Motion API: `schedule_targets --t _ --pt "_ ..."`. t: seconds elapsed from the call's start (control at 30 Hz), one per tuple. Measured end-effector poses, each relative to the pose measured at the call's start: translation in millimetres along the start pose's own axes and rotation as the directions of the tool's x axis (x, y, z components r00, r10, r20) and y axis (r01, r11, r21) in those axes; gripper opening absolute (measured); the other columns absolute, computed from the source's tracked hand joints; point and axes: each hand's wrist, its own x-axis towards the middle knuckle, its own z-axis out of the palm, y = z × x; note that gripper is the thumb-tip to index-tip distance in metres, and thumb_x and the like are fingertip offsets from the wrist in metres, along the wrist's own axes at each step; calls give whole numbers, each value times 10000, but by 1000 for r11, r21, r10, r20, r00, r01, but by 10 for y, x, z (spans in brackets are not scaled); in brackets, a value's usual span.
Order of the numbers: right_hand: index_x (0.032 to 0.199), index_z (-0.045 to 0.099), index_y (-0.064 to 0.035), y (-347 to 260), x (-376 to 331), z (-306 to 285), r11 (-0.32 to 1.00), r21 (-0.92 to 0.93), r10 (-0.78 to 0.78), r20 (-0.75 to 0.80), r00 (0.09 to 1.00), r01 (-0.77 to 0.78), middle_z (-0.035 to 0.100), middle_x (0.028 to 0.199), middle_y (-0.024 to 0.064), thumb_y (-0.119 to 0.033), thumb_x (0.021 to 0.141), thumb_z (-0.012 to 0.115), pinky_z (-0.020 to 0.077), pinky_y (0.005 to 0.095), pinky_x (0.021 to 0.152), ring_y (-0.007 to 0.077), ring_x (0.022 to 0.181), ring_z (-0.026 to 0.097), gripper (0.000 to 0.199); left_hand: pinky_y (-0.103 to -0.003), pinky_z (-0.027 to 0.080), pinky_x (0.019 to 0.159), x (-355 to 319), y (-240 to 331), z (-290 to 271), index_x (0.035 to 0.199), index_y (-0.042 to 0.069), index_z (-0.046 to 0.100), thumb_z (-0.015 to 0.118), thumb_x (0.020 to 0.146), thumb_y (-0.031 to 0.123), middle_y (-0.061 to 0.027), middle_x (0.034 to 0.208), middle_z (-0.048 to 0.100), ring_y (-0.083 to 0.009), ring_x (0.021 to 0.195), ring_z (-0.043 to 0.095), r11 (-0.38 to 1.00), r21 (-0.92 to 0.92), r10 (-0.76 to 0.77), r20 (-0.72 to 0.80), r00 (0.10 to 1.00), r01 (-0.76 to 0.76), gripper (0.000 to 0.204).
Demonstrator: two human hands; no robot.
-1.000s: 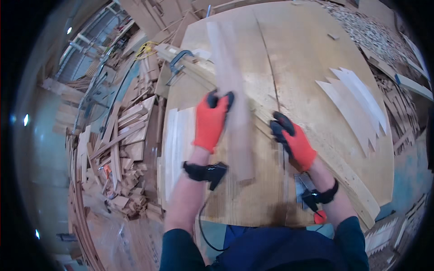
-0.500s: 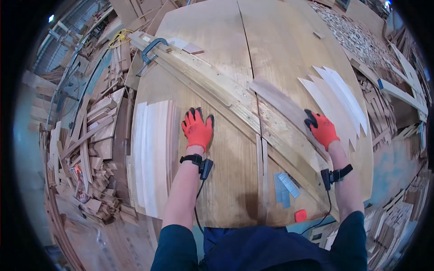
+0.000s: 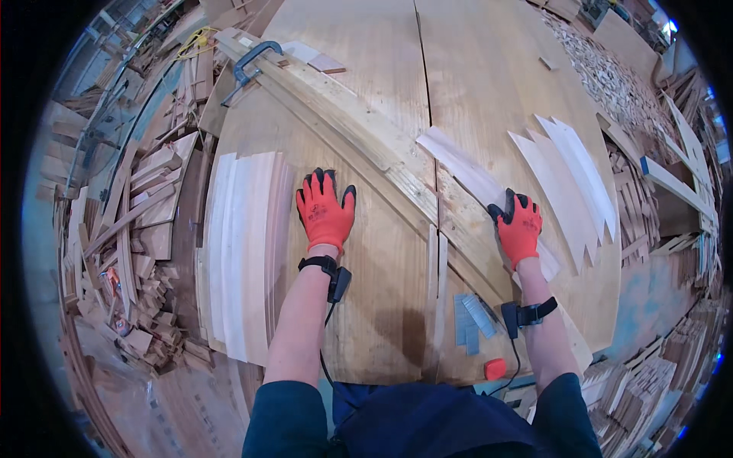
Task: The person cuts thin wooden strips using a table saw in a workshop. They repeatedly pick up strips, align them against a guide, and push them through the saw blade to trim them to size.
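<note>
My left hand (image 3: 326, 210), in a red glove with black fingertips, lies palm down on the wooden tabletop (image 3: 366, 290) with its fingers spread. It is just right of a row of pale thin wooden strips (image 3: 243, 252). My right hand (image 3: 521, 227), gloved alike, has its fingers curled on a pale wooden strip (image 3: 462, 166). That strip lies slantwise along a long wooden board (image 3: 343, 126) and passes beneath the hand; the grip's underside is hidden. Right of this hand, several pointed-ended strips (image 3: 561, 179) are fanned out.
A blue C-clamp (image 3: 248, 65) holds the board's far left end. Grey staple strips (image 3: 472, 320) and a red block (image 3: 495, 369) lie near the front edge. Offcuts (image 3: 156, 313) heap at left; wood scraps (image 3: 603, 76) cover the far right.
My right hand has shifted left and slightly down with the strip, whose face now looks paler. My left hand stays flat on the tabletop. The whole view has shifted a little.
</note>
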Motion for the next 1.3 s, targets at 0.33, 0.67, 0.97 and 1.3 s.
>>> schedule_targets --t 0.33,0.67,0.97,1.3 --pt "1298 632 -83 -210 561 150 1000 11 8 -52 999 -7 560 1329 111 -268 807 767 407 472 1032 347 1243 484 542 -533 196 1195 616 54 132 1438 98 484 565 940 466 -159 1536 423 -361 1427 340 1000 -11 -2 -24 1000 2 625" --pt "1317 643 -144 -492 1956 214 987 -154 70 142 987 -48 582 1295 144 -372 854 723 500 455 947 342 1197 549 522 -533 227 1176 1799 232 430 1411 89 506 588 930 439 -165 1509 447 -356 1411 359 999 -29 15 -37 999 -16 600" --pt "1351 623 -169 -772 3199 284 976 -197 129 205 970 -88 578 1315 147 -405 882 695 501 456 962 335 1192 562 530 -523 203 1195 2936 399 844 1449 64 480 540 958 442 -189 1533 424 -382 1439 329 1000 4 7 -25 1000 -7 622" --pt "1354 620 -186 -826 4165 502 984 -151 121 163 979 -96 584 1300 154 -413 884 697 494 470 977 346 1211 547 527 -512 207 1195 3870 590 1082 1444 56 473 535 959 452 -190 1534 423 -381 1436 336 1000 22 9 -33 999 -8 630"
